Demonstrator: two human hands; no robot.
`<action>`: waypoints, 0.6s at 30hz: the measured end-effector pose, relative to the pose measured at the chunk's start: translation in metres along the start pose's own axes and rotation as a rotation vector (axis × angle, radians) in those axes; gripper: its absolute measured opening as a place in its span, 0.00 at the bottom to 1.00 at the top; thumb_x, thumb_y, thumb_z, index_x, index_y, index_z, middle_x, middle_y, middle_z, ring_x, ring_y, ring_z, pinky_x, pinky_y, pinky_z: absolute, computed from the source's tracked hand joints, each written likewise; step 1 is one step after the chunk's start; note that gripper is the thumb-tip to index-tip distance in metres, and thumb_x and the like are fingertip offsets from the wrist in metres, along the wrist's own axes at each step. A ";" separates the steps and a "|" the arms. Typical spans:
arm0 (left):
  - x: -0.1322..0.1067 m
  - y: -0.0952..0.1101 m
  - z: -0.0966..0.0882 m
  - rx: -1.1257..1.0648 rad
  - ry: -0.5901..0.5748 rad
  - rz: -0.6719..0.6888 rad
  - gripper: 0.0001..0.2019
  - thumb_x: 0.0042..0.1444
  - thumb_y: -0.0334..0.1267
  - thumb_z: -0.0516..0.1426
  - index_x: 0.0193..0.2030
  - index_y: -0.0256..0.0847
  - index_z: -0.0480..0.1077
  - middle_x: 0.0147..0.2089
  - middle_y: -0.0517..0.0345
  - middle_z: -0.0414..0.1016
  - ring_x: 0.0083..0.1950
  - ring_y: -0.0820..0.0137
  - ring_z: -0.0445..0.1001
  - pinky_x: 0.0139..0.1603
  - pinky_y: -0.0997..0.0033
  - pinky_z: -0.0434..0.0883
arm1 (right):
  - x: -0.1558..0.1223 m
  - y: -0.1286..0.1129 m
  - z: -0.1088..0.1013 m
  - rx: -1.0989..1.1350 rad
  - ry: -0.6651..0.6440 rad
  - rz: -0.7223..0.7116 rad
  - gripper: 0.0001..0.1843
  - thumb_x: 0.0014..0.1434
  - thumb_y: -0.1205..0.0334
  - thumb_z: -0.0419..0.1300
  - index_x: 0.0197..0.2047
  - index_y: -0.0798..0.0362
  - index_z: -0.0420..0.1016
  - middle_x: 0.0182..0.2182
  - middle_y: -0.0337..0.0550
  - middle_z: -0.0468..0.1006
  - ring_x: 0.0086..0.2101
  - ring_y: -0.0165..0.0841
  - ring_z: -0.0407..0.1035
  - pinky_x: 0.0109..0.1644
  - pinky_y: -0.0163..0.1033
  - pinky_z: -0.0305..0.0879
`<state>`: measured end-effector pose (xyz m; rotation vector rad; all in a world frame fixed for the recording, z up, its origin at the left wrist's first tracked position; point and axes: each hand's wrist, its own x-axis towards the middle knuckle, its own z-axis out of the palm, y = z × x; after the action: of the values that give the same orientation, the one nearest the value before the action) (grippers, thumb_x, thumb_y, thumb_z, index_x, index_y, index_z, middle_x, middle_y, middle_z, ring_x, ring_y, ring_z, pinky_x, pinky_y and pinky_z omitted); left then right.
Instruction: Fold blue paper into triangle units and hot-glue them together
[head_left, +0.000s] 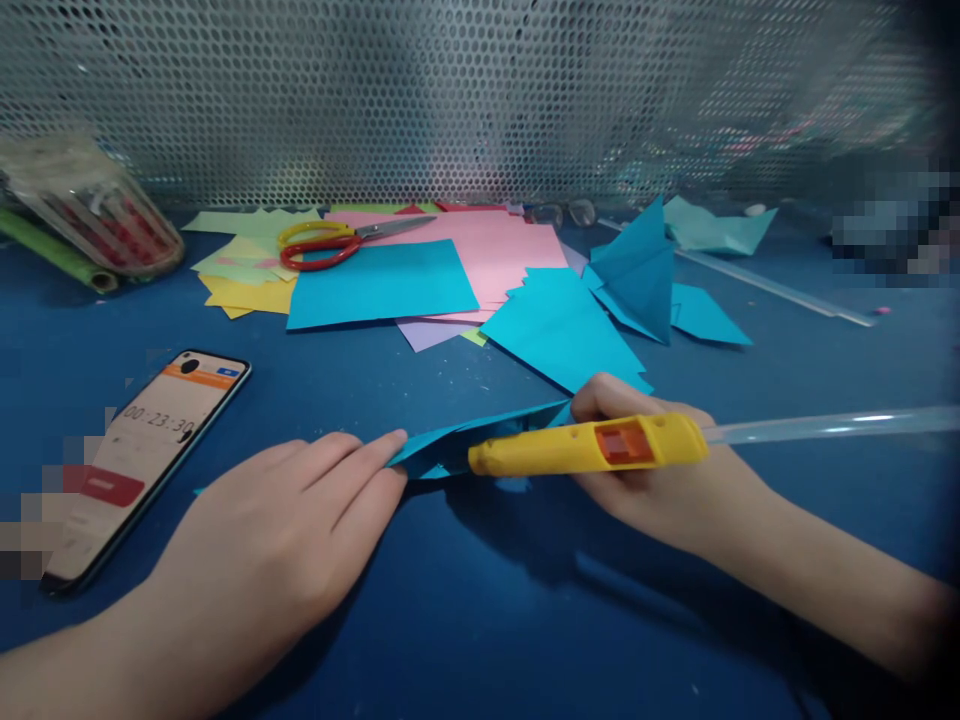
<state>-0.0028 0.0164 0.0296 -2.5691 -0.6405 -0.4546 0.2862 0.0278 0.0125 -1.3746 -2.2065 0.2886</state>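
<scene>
My left hand lies over the left end of a folded blue paper, its fingers closed together and gripping the fold. The sheet stands partly raised, with an opening facing me. In my right hand is a yellow hot glue gun, its tip pointing left at that opening; I cannot tell whether it touches the paper. A long see-through glue stick sticks out behind the gun to the right. The fingertips of my right hand are close to the paper's right end and partly hidden behind the gun.
Scissors lie on stacked coloured papers at the back. Cut and folded blue pieces lie right of them, near another glue stick. A phone shows a timer at left. Behind it stands a plastic container.
</scene>
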 end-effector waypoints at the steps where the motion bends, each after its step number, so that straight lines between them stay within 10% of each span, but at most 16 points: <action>1: 0.000 0.000 0.000 0.005 0.007 0.003 0.20 0.67 0.21 0.44 0.38 0.35 0.77 0.41 0.48 0.85 0.36 0.62 0.81 0.31 0.64 0.76 | 0.000 0.001 0.000 -0.004 0.005 -0.005 0.06 0.53 0.61 0.54 0.30 0.45 0.58 0.16 0.30 0.66 0.11 0.29 0.59 0.15 0.34 0.55; 18: 0.002 0.001 -0.003 0.013 0.003 0.000 0.23 0.68 0.21 0.43 0.36 0.37 0.78 0.39 0.50 0.85 0.34 0.64 0.81 0.30 0.66 0.76 | 0.001 0.007 -0.003 -0.080 -0.010 0.004 0.03 0.51 0.60 0.51 0.28 0.45 0.57 0.14 0.32 0.66 0.11 0.32 0.59 0.16 0.34 0.51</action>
<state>-0.0011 0.0150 0.0332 -2.5559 -0.6403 -0.4528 0.2926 0.0311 0.0122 -1.4223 -2.2453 0.2113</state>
